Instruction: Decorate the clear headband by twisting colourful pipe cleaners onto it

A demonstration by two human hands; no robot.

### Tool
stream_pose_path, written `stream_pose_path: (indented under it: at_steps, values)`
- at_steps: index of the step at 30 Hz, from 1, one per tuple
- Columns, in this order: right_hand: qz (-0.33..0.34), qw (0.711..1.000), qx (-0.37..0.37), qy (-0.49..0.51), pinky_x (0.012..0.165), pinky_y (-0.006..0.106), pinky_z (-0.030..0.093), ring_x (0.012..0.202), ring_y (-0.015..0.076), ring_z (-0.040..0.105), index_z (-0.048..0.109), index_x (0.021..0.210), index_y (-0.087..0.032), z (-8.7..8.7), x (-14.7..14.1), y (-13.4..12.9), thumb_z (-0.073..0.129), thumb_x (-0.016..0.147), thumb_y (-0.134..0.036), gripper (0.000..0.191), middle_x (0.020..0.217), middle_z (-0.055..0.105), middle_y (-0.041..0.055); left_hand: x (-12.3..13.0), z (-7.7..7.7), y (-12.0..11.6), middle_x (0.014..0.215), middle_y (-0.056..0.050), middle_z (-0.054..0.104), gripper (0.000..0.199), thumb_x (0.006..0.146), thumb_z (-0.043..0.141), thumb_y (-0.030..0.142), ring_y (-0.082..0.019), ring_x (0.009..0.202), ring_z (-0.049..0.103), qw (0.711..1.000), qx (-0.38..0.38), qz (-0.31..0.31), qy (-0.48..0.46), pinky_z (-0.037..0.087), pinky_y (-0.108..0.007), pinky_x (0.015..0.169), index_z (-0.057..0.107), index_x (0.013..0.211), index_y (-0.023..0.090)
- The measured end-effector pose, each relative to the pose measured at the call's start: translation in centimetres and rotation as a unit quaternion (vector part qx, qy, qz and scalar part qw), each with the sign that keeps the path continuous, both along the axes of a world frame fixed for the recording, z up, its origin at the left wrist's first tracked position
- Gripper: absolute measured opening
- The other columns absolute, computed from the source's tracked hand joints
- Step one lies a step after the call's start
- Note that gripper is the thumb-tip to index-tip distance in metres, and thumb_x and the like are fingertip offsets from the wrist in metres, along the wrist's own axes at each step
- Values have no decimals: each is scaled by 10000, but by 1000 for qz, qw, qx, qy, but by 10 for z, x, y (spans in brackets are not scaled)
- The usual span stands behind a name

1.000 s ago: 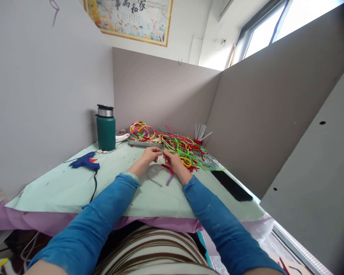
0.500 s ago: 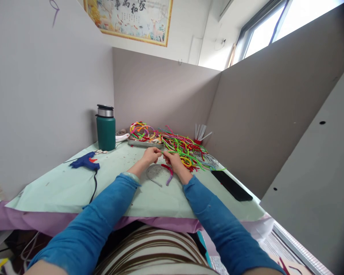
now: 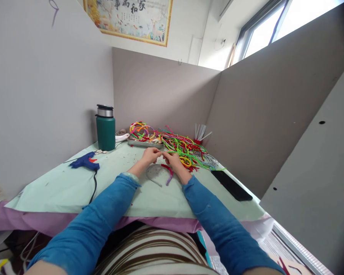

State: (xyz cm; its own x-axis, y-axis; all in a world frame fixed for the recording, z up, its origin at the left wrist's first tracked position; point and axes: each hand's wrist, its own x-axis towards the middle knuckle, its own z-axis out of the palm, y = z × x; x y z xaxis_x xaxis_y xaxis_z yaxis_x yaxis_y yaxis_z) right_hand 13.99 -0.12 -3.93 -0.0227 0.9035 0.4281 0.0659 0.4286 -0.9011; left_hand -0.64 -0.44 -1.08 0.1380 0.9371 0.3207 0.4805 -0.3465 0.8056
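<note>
My left hand [image 3: 151,155] and my right hand [image 3: 172,158] meet fingertip to fingertip over the table, both closed in a pinch. Between them is a small bit of pipe cleaner, mostly hidden by the fingers, its colour hard to make out. Just below the hands lies a thin grey headband [image 3: 150,178], its right side wrapped in red and purple. Close behind my right hand spreads a tangled heap of pipe cleaners [image 3: 186,147] in red, green, yellow and grey.
A blue glue gun [image 3: 86,162] with a black cord lies at left, near a green flask [image 3: 106,131]. At the back, a metal tray [image 3: 145,144] holds colourful bands. White sticks [image 3: 200,131] stand at back right; a black phone-like slab [image 3: 232,185] lies at right. Partitions [image 3: 163,88] enclose the table.
Both hands stay in nearly the same place, with only a slight shift of the fingers. The headband and the other things have not moved.
</note>
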Motion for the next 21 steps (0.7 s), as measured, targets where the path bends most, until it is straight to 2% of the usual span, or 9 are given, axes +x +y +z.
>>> stream_pose_path:
  at_steps: [5, 9, 13, 16, 18, 21]
  values:
    - [13, 1000, 3, 10, 402, 231, 262, 399, 74, 372, 537, 579, -179, 3, -1, -4, 626, 701, -380, 252, 464, 453, -46, -1, -2, 5, 454, 53, 516, 126, 742, 645, 268, -68, 381, 443, 1000, 4, 7, -29, 346, -196, 462, 652, 762, 144]
    - [20, 1000, -3, 5, 400, 232, 258, 397, 76, 374, 543, 575, -175, 3, 0, -3, 628, 698, -389, 261, 450, 444, -45, 0, -2, 5, 418, 53, 468, 119, 738, 655, 238, -69, 377, 425, 996, -38, -32, -70, 338, -201, 449, 608, 691, 139]
    - [47, 999, -13, 17, 410, 233, 271, 402, 75, 372, 553, 591, -174, 2, 1, -1, 625, 698, -425, 282, 459, 446, -44, 0, 0, 2, 520, 29, 519, 130, 706, 676, 204, -59, 404, 427, 965, -136, -72, -213, 368, -211, 456, 570, 678, 134]
    - [81, 996, -22, 41, 419, 233, 293, 410, 74, 382, 546, 598, -177, 2, 1, 0, 631, 689, -438, 289, 489, 463, -41, -1, 3, 0, 607, 14, 561, 128, 670, 692, 182, -52, 431, 440, 936, -176, -106, -285, 396, -219, 479, 580, 709, 132]
    - [85, 995, -23, 51, 419, 232, 294, 414, 72, 383, 548, 607, -178, 2, 1, 1, 634, 687, -435, 282, 505, 477, -38, -2, 3, 0, 625, 11, 576, 128, 669, 693, 189, -53, 435, 439, 936, -178, -105, -285, 393, -222, 476, 591, 724, 134]
    - [58, 997, -18, 51, 416, 233, 284, 414, 74, 382, 538, 607, -180, 1, 1, 2, 639, 684, -418, 270, 497, 482, -37, -1, 1, 1, 524, 22, 539, 151, 690, 695, 249, -61, 407, 412, 968, -142, -71, -197, 355, -220, 453, 595, 681, 136]
